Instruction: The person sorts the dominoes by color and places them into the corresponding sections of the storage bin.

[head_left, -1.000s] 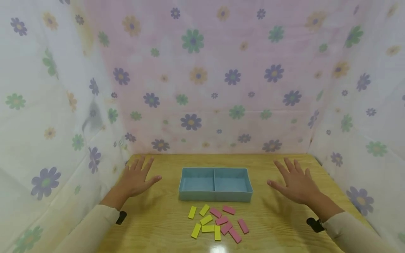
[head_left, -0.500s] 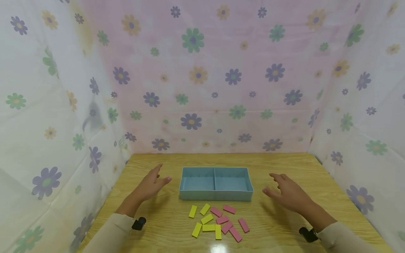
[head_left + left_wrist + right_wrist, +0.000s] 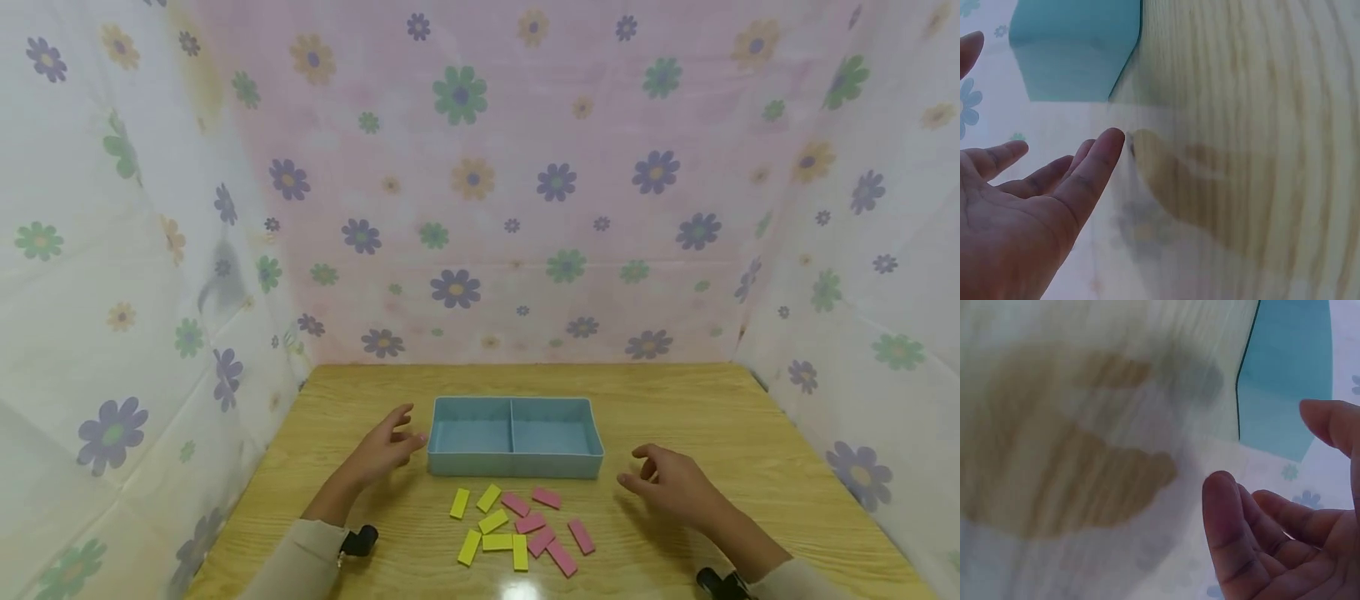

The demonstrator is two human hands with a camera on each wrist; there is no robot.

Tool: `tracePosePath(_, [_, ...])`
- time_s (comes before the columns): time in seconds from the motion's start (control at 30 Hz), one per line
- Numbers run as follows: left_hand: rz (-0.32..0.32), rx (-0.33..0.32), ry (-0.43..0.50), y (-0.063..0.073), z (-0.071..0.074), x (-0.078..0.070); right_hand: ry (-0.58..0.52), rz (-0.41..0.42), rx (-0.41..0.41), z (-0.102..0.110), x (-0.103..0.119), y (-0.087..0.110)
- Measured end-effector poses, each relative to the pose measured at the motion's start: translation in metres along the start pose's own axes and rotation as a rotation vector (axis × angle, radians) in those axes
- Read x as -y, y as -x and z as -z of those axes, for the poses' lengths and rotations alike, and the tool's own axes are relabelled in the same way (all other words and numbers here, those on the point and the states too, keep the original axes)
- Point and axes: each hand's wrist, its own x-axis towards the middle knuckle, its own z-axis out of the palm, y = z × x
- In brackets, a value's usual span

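A light blue box [image 3: 514,465] with two compartments stands on the wooden table, a divider across its middle. My left hand [image 3: 381,450] is just left of the box, thumb tip close by its left wall, fingers relaxed and holding nothing. On the other side my right hand [image 3: 670,482] hovers a little right of the box, fingers loosely bent around nothing. In front of the box lie several yellow blocks [image 3: 493,522] and several pink blocks [image 3: 530,522], flat and rectangular. Both wrist views show a bare hand [image 3: 1041,194] near the blue box [image 3: 1075,56].
The wooden table [image 3: 375,383] reaches back to a pink flowered cloth [image 3: 510,250]. White flowered cloth hangs at the left [image 3: 150,333] and right [image 3: 847,317] sides. Dark wrist cameras are strapped at both sleeves.
Both hands have come inward and lower, the left one rightward to the box's side, the right one slightly leftward. Their spread fingers have relaxed and bent. Box and blocks stay put.
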Motion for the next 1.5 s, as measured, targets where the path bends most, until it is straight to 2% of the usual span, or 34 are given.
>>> tracePosePath(0.23, [-0.022,0.018,0.125,-0.003,-0.012,0.004,-0.130,-0.047,0.062,-0.013,0.007,0.011])
tracePosePath(0.4, [-0.045,0.017,0.157,-0.004,-0.020,0.005,-0.240,-0.045,0.118,-0.020,0.013,0.015])
tracePosePath(0.87, [-0.059,-0.016,0.262,-0.012,-0.029,0.001,-0.302,0.003,0.194,-0.035,0.027,0.020])
tracePosePath(1.2, [-0.043,-0.055,0.292,-0.012,-0.033,0.000,-0.270,-0.024,0.179,-0.044,0.041,0.022])
tracePosePath(1.4, [-0.046,-0.073,0.309,-0.011,-0.034,0.000,-0.202,-0.005,0.107,-0.051,0.047,0.024])
tracePosePath(1.5, [-0.061,-0.068,0.310,-0.013,-0.035,0.001,-0.166,-0.026,0.083,-0.054,0.051,0.024])
